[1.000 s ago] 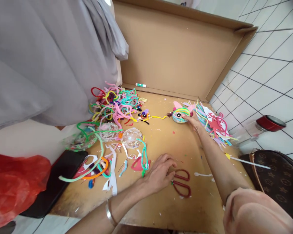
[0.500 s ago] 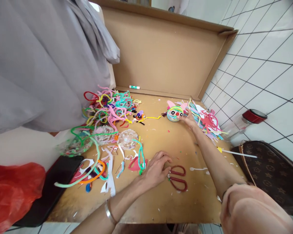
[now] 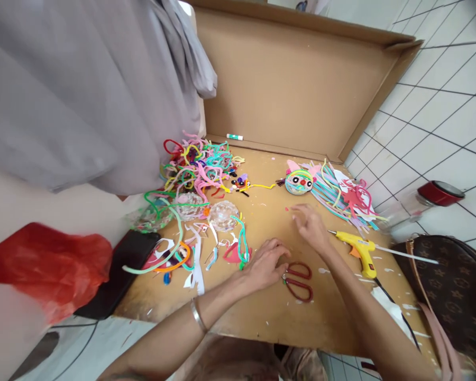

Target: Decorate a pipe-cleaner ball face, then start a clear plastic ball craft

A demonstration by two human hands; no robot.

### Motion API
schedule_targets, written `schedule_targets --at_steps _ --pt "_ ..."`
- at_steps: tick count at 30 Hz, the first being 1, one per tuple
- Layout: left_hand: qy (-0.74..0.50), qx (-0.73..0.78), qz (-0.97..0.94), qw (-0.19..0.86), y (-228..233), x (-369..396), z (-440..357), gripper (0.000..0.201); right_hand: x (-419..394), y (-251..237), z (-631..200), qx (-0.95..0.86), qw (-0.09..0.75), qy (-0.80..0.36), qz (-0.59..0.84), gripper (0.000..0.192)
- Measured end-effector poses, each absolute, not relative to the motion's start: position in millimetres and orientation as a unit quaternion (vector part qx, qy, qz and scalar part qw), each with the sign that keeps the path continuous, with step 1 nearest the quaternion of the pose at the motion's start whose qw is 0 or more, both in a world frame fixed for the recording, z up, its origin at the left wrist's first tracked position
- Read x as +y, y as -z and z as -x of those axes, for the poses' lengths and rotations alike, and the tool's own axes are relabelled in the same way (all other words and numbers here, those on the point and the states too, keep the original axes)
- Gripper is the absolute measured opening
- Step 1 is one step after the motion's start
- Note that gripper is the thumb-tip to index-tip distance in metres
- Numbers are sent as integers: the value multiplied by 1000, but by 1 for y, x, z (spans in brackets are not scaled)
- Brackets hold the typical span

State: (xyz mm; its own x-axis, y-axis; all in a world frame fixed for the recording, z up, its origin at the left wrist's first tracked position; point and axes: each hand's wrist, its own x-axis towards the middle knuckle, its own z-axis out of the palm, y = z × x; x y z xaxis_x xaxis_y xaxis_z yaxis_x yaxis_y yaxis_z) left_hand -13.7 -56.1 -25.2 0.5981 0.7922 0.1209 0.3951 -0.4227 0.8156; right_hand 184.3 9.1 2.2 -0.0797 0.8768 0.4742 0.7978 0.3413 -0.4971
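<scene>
Hands are both empty and spread loose, left hand [image 3: 265, 264] resting beside the scissors [image 3: 298, 279], right hand [image 3: 310, 226] hovering between the decorated ball [image 3: 299, 181] and glue gun [image 3: 359, 248], probably mid-craft.

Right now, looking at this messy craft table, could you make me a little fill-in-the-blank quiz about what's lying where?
1. The left hand rests beside the red-handled ____.
2. The glue gun right of the right hand is coloured ____.
3. The yarn-wrapped ball with a face lies untouched, ____ from both hands.
4. The whole work surface is a sheet of ____.

Missing words: scissors; yellow; apart; cardboard
</scene>
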Motion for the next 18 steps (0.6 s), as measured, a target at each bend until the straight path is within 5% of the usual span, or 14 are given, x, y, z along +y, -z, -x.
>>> schedule_targets --at_steps 9,18 --pt "-300 364 -794 384 30 -54 15 12 -64 17 -129 -668 423 -107 603 21" --pt "-376 372 -772 353 37 -41 22 12 -72 37 -129 -725 366 85 578 24"
